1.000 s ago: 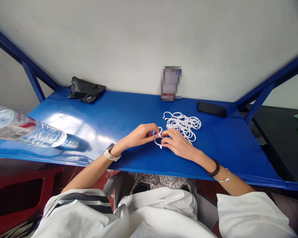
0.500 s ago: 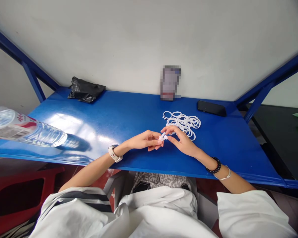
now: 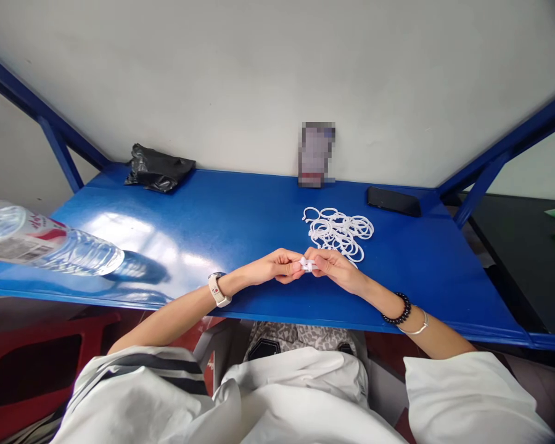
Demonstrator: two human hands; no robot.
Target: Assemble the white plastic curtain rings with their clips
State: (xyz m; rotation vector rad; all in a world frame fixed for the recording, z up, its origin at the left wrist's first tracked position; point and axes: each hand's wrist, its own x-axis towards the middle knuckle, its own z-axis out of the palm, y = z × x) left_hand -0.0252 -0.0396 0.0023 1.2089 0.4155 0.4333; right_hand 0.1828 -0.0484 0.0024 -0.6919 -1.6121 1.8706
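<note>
Near the front edge of the blue table, my left hand (image 3: 279, 266) pinches one end of a small white plastic piece (image 3: 308, 265). The fingers of my right hand (image 3: 337, 269) are closed on its other end, so the two hands almost meet around it. Its exact kind is too small to make out, and the fingertips cover part of it. Just beyond my right hand lies a loose heap of thin white plastic rings (image 3: 329, 229), the closest ones partly hidden by that hand.
A water bottle (image 3: 50, 243) stands on the blue table (image 3: 240, 203) at the left. Against the wall are a black plastic bag (image 3: 160, 169) and an upright, pixelated object (image 3: 315, 154). A black phone (image 3: 393, 201) lies at the back right. A red stool (image 3: 90, 333) is below left.
My right hand has come down and in, its raised fingers now closed on the white piece. The piece has turned level between both hands. The ring heap looks the same.
</note>
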